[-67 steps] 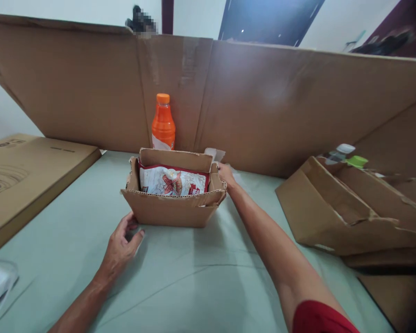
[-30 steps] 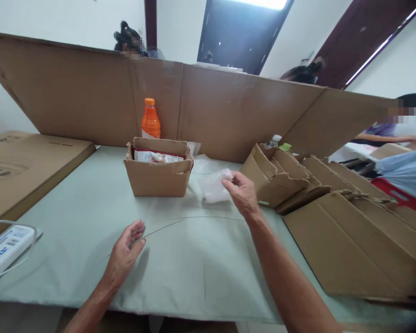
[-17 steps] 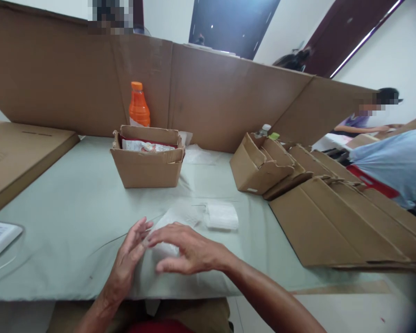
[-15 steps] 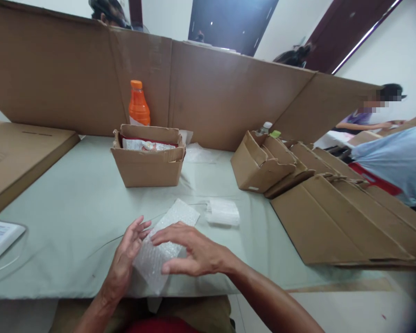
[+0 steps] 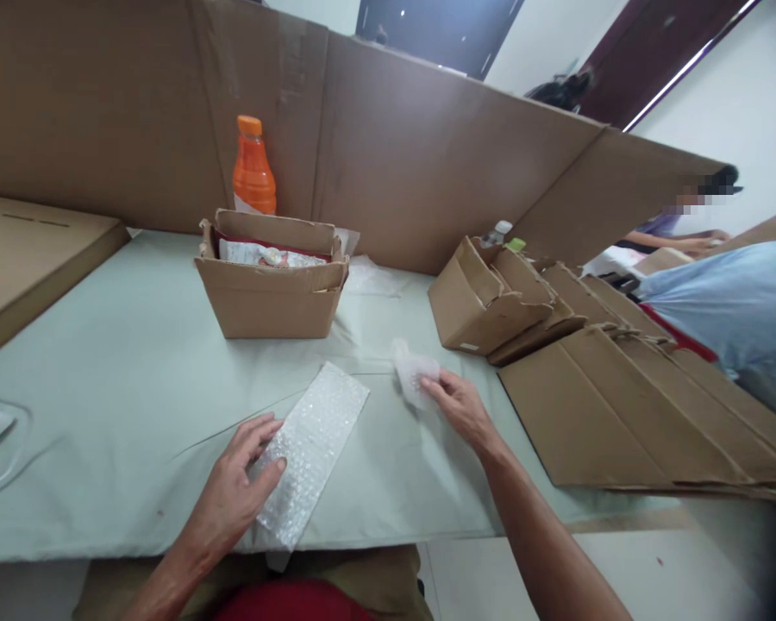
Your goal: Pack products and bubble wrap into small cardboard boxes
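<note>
At the near side of a cloth-covered table point(image 5: 135, 345), a left hand point(image 5: 236, 470) rests with thumb and fingers apart, lying along the left edge of a sheet of bubble wrap point(image 5: 323, 431) without closing on it. Behind, an open carton point(image 5: 272, 302) stands upright with a packet point(image 5: 265, 254) already inside. The sheet of bubble wrap lies flat between the hands, its long axis slanting from the table's near edge away and to the right, the far end pointing toward the space between the carton and the right hand point(image 5: 462, 405). There, thumb and fingers are together, clamped on the right side of a smaller piece of clear wrap point(image 5: 410, 384), whose free tip points away and to the left; it is too curled to judge its long axis. By appearances the work is partway along: one sheet is laid out, the smaller piece is in hand and not yet spread flat, and neither visibly encloses anything. Farther right, more cartons point(image 5: 466, 302) stand near the right hand, untouched.
</note>
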Motion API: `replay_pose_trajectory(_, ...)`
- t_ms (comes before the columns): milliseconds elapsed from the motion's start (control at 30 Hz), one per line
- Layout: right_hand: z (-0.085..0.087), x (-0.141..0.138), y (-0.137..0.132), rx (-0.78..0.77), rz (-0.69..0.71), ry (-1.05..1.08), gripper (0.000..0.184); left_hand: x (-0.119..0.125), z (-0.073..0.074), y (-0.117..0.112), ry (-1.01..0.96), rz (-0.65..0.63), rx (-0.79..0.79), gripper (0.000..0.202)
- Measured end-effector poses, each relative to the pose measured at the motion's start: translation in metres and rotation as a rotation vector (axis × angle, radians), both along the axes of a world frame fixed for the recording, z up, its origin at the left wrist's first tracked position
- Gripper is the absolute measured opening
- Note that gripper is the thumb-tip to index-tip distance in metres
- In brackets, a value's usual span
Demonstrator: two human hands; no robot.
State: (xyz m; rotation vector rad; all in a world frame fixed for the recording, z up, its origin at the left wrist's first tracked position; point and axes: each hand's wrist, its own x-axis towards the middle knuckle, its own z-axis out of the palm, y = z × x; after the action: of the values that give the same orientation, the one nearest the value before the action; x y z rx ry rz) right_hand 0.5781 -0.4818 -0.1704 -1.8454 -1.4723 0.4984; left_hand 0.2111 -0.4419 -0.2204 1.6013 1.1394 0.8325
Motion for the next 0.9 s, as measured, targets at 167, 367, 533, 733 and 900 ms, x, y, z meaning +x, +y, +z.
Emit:
replay_pose_trajectory(167,0.009,-0.024,0.025,-0.052,0.066,0.493,0.054,-0.002,-0.002,0.003,-0.047,0.045,-0.022,0.036)
replay_pose_trajectory(367,0.018,-0.023,0.025,-0.020,0.047,0.500,0.050,0.000,-0.007,0.001,-0.047,0.093,0.086,0.026)
replay_pose_trajectory(533,0.036,-0.023,0.012,-0.162,0.145,0.531,0.050,0.000,-0.007,-0.002,0.030,0.064,0.191,0.025)
replay_pose_trajectory(733,0.014,-0.015,0.027,0.052,-0.139,0.252,0.048,0.000,-0.003,-0.004,0.032,0.080,0.212,0.026)
replay_pose_trajectory(900,-0.004,-0.013,0.021,0.172,-0.225,0.022,0.040,0.000,-0.003,-0.006,0.034,0.070,0.183,0.026)
